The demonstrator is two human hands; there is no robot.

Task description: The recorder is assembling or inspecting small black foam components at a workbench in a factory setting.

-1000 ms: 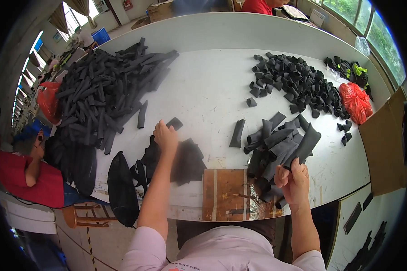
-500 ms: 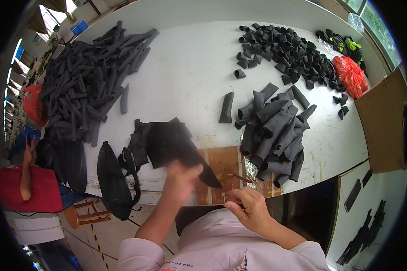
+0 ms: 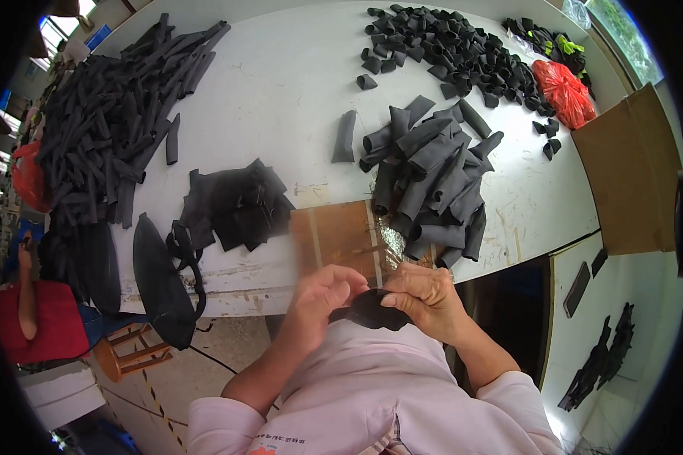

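Note:
Close to my body, at the table's front edge, both hands grip one black fabric piece [image 3: 379,310]. My left hand [image 3: 322,299] pinches its left end, fingers curled. My right hand [image 3: 426,299] has thumb and fingers closed on its upper right edge. Just beyond the hands lies a brown board [image 3: 334,235] with strips of tape across it. A stack of flat black fabric pieces [image 3: 239,205] rests left of the board. Right of it, a heap of dark grey fabric tubes [image 3: 436,171] partly covers a shiny taped patch.
A large pile of long dark strips [image 3: 102,121] fills the left. Many short black tubes [image 3: 463,53] lie far right beside a red plastic bag [image 3: 565,93]. A cardboard box [image 3: 626,174] stands at the right edge. Left, a person in red [image 3: 42,322] sits near a wooden stool [image 3: 129,353].
My left hand has brought a black fabric piece from the stack side toward my body. My right hand has risen slightly and now grips it too. The whole view has shifted.

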